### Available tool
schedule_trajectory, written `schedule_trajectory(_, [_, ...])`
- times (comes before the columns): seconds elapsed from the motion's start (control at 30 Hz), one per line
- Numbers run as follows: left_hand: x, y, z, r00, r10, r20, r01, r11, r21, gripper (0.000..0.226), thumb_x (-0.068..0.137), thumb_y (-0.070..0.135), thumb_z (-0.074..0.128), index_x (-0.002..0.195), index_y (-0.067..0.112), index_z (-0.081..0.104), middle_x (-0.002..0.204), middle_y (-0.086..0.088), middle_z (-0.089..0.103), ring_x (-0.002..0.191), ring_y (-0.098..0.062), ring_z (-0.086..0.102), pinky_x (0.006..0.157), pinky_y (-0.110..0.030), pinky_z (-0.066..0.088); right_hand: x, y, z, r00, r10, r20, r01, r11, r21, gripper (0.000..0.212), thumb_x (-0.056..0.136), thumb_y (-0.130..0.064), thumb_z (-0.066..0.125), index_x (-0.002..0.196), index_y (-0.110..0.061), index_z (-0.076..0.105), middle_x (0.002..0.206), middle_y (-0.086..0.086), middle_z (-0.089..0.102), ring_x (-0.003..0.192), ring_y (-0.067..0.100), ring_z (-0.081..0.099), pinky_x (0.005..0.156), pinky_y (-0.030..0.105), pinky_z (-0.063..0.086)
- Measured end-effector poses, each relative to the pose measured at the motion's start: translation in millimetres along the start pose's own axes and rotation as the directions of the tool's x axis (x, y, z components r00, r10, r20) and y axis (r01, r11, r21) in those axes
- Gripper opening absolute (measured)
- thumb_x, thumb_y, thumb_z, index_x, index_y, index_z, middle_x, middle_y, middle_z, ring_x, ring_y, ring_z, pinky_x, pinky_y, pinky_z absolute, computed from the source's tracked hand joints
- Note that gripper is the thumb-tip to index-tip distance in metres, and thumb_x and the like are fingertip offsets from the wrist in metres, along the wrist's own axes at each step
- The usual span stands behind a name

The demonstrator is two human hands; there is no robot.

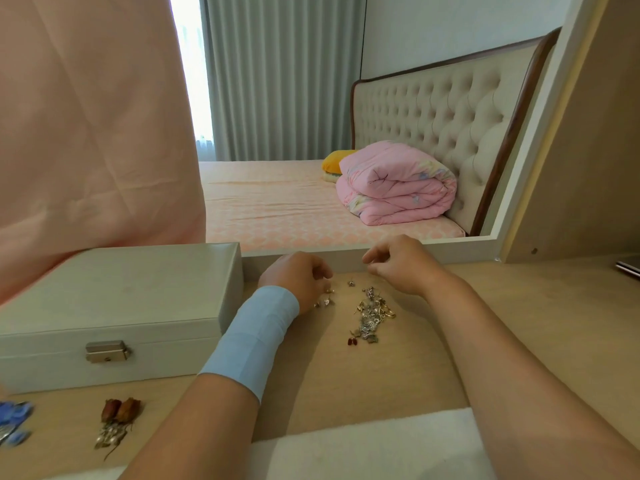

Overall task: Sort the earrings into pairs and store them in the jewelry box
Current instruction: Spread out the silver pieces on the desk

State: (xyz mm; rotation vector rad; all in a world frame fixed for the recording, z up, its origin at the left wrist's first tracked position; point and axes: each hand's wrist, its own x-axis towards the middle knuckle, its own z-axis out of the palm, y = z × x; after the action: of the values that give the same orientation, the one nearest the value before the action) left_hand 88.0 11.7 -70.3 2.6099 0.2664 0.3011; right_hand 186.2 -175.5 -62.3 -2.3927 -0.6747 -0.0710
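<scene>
Earrings (372,315) lie heaped on the tabletop (346,375), between my hands. My left hand (298,277) is curled, fingertips among a few loose pieces; whether it grips one, I cannot tell. My right hand (403,263) hovers half-closed just beyond the heap. The jewelry box (114,306) sits shut at left.

Earring pile (372,315) beside closed jewelry box (114,306)
</scene>
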Motion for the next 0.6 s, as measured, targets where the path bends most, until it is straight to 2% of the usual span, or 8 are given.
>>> schedule_trajectory(0.17, [18,23,11,0.999,0.025,0.037,-0.028,0.997,0.078,0.022,0.094,0.035,0.060,0.114,0.038,0.068,0.117,0.008,0.066,0.116,-0.015,0.054,0.102,-0.038,0.047,5,15,3,0.998,0.043,0.055,-0.044,0.999,0.004,0.014,0.088,-0.020,0.074,0.097,-0.031,0.077,0.102,-0.010,0.074,0.099,0.009,0.067,0.099,0.036,0.053])
schedule_trajectory(0.33, [31,44,19,0.995,0.044,0.094,-0.064,0.972,0.224,0.031,0.097,0.032,0.057,0.127,0.038,0.063,0.127,0.004,0.062,0.111,-0.021,0.061,0.099,-0.034,0.049,3,22,-2,0.985,0.041,0.169,-0.052,0.997,0.064,0.025,0.088,-0.012,0.073,0.080,-0.036,0.076,0.094,-0.009,0.075,0.091,0.006,0.069,0.093,0.030,0.054])
schedule_trajectory(0.43, [37,44,25,0.990,0.039,0.136,-0.077,0.955,0.287,0.026,0.097,0.028,0.056,0.116,0.040,0.068,0.119,0.007,0.068,0.103,-0.019,0.064,0.093,-0.031,0.049,2,22,-1,0.981,0.037,0.189,-0.052,0.996,0.077,0.025,0.087,-0.009,0.072,0.085,-0.034,0.077,0.089,-0.008,0.075,0.084,0.004,0.070,0.086,0.025,0.054])
schedule_trajectory(0.5, [40,41,29,0.989,0.020,0.146,-0.059,0.962,0.266,0.022,0.094,0.027,0.060,0.109,0.040,0.070,0.113,0.009,0.070,0.101,-0.017,0.064,0.092,-0.032,0.052,2,22,0,0.977,0.034,0.209,-0.050,0.996,0.073,0.025,0.085,-0.008,0.072,0.086,-0.033,0.078,0.086,-0.008,0.075,0.082,0.004,0.069,0.084,0.024,0.054])
schedule_trajectory(0.6, [39,39,29,0.989,0.030,0.144,-0.059,0.978,0.199,0.019,0.091,0.028,0.064,0.105,0.037,0.072,0.108,0.010,0.071,0.092,-0.015,0.066,0.090,-0.036,0.055,2,20,1,0.974,0.028,0.225,-0.046,0.996,0.075,0.024,0.081,-0.007,0.075,0.086,-0.030,0.081,0.074,-0.013,0.070,0.069,0.001,0.065,0.072,0.021,0.050])
